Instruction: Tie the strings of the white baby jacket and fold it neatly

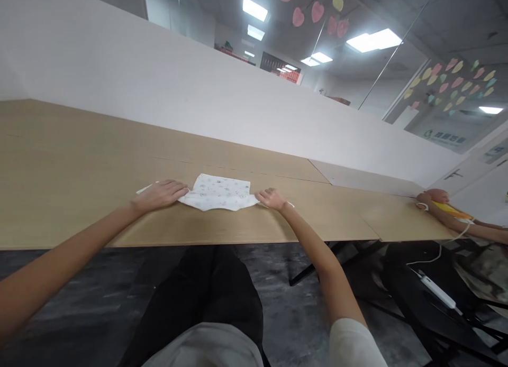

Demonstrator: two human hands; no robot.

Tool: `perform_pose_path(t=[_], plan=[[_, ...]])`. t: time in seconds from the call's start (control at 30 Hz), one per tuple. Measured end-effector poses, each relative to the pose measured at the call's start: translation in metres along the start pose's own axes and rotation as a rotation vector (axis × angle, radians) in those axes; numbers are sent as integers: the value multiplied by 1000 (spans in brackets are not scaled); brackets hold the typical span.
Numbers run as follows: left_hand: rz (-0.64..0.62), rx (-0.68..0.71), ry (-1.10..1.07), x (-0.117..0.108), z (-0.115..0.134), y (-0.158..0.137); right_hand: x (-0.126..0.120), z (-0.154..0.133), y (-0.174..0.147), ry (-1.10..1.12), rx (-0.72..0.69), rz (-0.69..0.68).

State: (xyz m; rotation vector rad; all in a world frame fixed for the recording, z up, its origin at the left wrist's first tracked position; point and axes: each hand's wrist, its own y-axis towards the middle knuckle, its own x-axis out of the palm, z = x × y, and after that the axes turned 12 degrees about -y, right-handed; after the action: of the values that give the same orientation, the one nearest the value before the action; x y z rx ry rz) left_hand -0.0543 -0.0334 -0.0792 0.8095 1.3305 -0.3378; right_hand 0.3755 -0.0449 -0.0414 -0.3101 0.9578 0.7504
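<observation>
A small white baby shirt with a fine printed pattern lies spread on the wooden tabletop, near its front edge. At the shirt's left side, my left hand is closed over the sleeve, fingers pressed together and stretched toward the middle. A pale bit of fabric shows beyond that hand's back. On the opposite side, my right hand has curled fingers gripping the other sleeve, with a little white cloth past the wrist. The fabric between both hands lies fairly flat, its lower edge slightly wavy. My palms and thumbs are mostly hidden.
A low white partition with glass above it runs behind the table. At the far right, another person's arm rests by a doll in yellow. Below stands a black chair with a white power strip and cable.
</observation>
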Motion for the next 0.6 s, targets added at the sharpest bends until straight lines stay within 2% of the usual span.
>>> perform_pose_path(t=[0.13, 0.23, 0.4, 0.6], plan=[[-20, -34, -55, 2, 15, -21, 6, -15, -21, 23, -52, -10], [-35, -101, -34, 1, 18, -30, 14, -20, -34, 20, -15, -79], [-81, -312, 21, 2, 13, -45, 29, -19, -54, 63, 226, -197], [11, -540, -127, 2, 1, -70, 40, -13, -72, 143, 534, -217]])
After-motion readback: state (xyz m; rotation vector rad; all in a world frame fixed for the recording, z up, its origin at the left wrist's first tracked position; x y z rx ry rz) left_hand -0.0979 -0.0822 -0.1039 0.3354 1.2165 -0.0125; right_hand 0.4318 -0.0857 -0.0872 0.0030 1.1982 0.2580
